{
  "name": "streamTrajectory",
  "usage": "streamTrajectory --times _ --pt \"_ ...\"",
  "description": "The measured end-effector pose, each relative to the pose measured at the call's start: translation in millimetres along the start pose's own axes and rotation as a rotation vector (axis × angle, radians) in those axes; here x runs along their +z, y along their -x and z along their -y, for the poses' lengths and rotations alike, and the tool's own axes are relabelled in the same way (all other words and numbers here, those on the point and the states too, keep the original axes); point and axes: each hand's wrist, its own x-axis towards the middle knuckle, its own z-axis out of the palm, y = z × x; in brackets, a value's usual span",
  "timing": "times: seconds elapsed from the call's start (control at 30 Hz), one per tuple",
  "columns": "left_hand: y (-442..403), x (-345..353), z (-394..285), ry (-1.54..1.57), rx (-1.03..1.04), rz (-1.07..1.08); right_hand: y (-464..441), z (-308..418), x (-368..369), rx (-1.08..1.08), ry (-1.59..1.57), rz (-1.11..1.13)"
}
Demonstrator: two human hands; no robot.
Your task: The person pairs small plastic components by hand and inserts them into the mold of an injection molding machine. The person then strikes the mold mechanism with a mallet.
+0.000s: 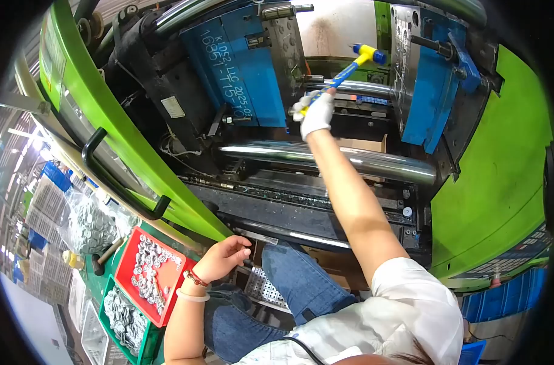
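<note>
My right hand (317,114), in a white glove, is wrapped around the handle of a mallet (345,75). The mallet has a blue and yellow handle and a yellow head with a dark blue face. It is raised in the gap between two blue mould halves, the left mould half (231,73) with white writing and the right mould half (432,91). Low on the left, my bare left hand (223,258) is beside the lower end of the green machine door (185,213), its fingers loosely curled with nothing visible in them.
Polished tie bars (337,159) cross the machine below the mould. A red tray (131,267) of small metallic-looking parts and a green bin (144,340) with similar parts stand at lower left, near a hammer (106,258) and a bag of parts (93,225). A green panel (502,164) bounds the right.
</note>
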Motion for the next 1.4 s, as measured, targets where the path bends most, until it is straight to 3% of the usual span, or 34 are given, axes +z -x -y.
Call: streamTrajectory --times 0.07,0.1,0.17,0.37,0.5,0.53,0.57,0.87,0.97,1.0,1.1,1.23,1.4 --pt "0 -1 0 0.006 -0.001 -0.01 10 -25 7 0.054 0.231 0.063" --pt "0 0 -2 0.004 0.001 -0.012 18 -25 10 0.376 0.323 0.113" --pt "-2 -1 -4 0.0 -0.005 0.004 20 -26 1 0.411 0.139 0.107" --pt "-2 -1 5 0.017 0.016 0.032 12 -4 -1 0.081 0.011 0.0" --pt "2 -3 0 -0.014 -0.007 0.009 6 -21 14 0.034 0.106 -0.039" --pt "1 -3 0 -0.021 -0.009 0.009 10 -27 13 0.158 0.323 0.03" --pt "0 -3 0 -0.03 -0.012 0.013 16 -29 9 0.372 0.261 0.175" --pt "-5 2 1 0.016 0.013 0.016 8 8 10 0.003 0.078 -0.006" --pt "-4 1 1 0.008 0.015 -0.003 1 -31 7 0.044 0.364 0.128" --pt "-6 1 5 0.02 0.031 -0.001 6 -34 3 0.349 0.376 0.148" --pt "-6 3 3 0.025 -0.005 0.025 10 -11 -6 0.35 0.355 0.119" --pt "1 1 0 -0.014 0.001 0.027 -25 16 -7 -0.019 0.261 0.039" --pt "6 -3 -1 0.015 0.008 0.003 -47 55 19 -0.062 0.034 -0.035"
